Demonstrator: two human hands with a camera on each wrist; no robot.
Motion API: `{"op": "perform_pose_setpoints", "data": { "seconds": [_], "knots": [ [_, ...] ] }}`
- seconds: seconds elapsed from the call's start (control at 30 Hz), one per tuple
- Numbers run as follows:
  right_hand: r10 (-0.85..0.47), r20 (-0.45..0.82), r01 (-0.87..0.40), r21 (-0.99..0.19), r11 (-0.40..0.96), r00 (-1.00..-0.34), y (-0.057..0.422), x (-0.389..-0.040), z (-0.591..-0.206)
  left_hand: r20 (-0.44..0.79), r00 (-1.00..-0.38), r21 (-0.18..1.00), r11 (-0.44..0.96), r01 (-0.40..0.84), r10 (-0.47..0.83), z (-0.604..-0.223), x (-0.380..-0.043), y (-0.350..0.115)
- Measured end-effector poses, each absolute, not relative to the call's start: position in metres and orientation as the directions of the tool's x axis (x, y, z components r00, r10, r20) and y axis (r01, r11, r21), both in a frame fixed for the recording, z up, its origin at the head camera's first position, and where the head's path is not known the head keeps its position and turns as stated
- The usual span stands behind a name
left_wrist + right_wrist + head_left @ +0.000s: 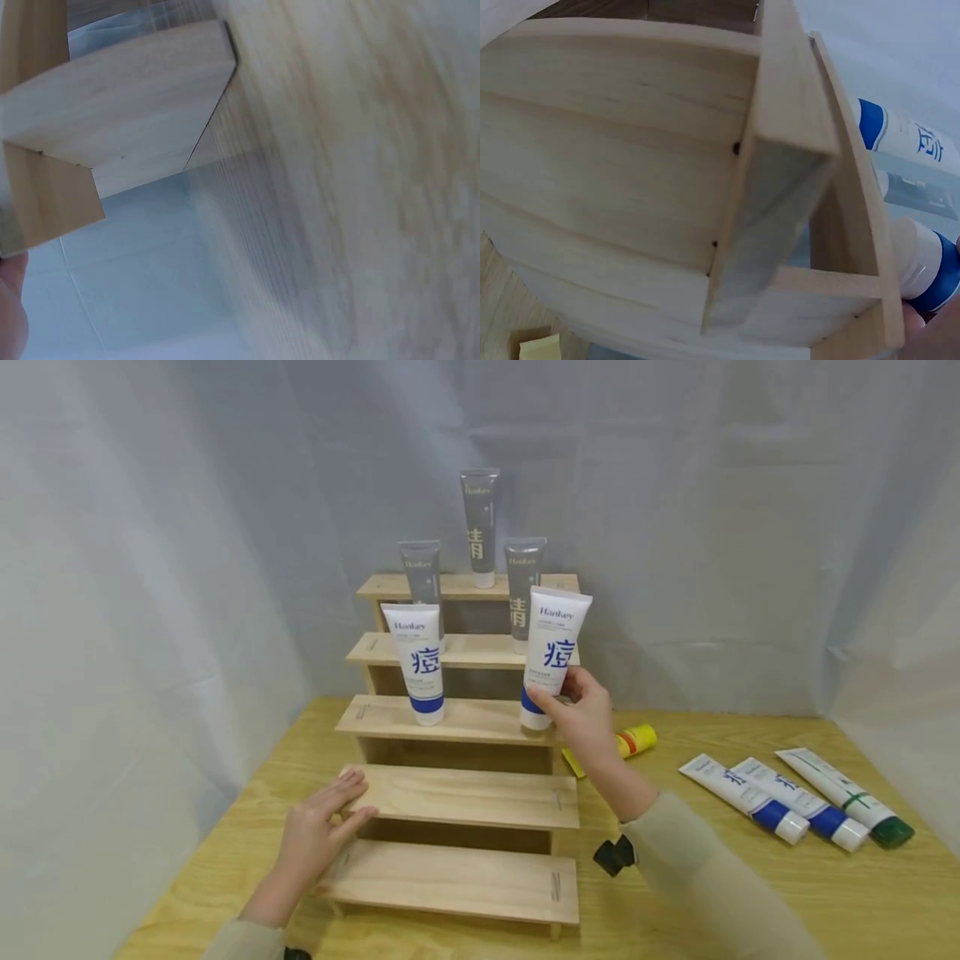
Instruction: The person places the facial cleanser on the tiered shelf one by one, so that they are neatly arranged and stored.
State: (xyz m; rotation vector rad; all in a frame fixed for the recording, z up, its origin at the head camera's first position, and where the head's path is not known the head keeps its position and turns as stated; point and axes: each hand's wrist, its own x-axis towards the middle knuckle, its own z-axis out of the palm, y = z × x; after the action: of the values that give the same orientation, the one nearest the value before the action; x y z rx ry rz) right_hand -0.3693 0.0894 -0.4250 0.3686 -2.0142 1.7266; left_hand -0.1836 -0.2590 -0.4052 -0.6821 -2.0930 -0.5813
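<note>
In the head view my right hand point(585, 714) grips a white squeeze tube point(551, 643) with a blue band near its cap, at the right end of the wooden tiered stand's point(480, 720) middle step. The right wrist view shows that tube's cap point(915, 259) close to the step; whether it touches is unclear. A matching white tube point(418, 664) stands cap-down at the left of the same step. My left hand point(318, 827) rests with extended fingers on the left end of a lower step point(465, 795).
Grey tubes point(480, 522) stand on the two upper steps. Beside the stand lie a yellow tube point(637, 741), two white-and-blue tubes point(742, 797) and a white tube with a green cap point(847, 789). A small black object point(615, 856) is near my right sleeve.
</note>
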Motion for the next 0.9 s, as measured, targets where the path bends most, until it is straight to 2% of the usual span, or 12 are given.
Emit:
{"op": "perform_pose_setpoints", "data": {
  "seconds": [0.13, 0.23, 0.5, 0.9],
  "knots": [
    [0.128, 0.481, -0.465, -0.875, 0.134, -0.867, 0.071, -0.319, -0.376, 0.817, -0.515, 0.168, 0.749, 0.641, 0.258, -0.405, -0.182, -0.257],
    [0.132, 0.492, -0.475, -0.869, 0.141, -0.861, 0.065, -0.301, -0.361, 0.813, -0.522, 0.169, 0.754, 0.635, 0.258, -0.404, -0.181, -0.256],
    [0.124, 0.512, -0.491, -0.855, 0.166, -0.85, 0.064, -0.306, -0.366, 0.807, -0.535, 0.182, 0.756, 0.628, 0.25, -0.404, -0.181, -0.256],
    [0.111, 0.537, -0.507, -0.835, 0.214, -0.837, 0.061, -0.321, -0.383, 0.817, -0.52, 0.174, 0.754, 0.633, 0.248, -0.404, -0.181, -0.257]
  ]
}}
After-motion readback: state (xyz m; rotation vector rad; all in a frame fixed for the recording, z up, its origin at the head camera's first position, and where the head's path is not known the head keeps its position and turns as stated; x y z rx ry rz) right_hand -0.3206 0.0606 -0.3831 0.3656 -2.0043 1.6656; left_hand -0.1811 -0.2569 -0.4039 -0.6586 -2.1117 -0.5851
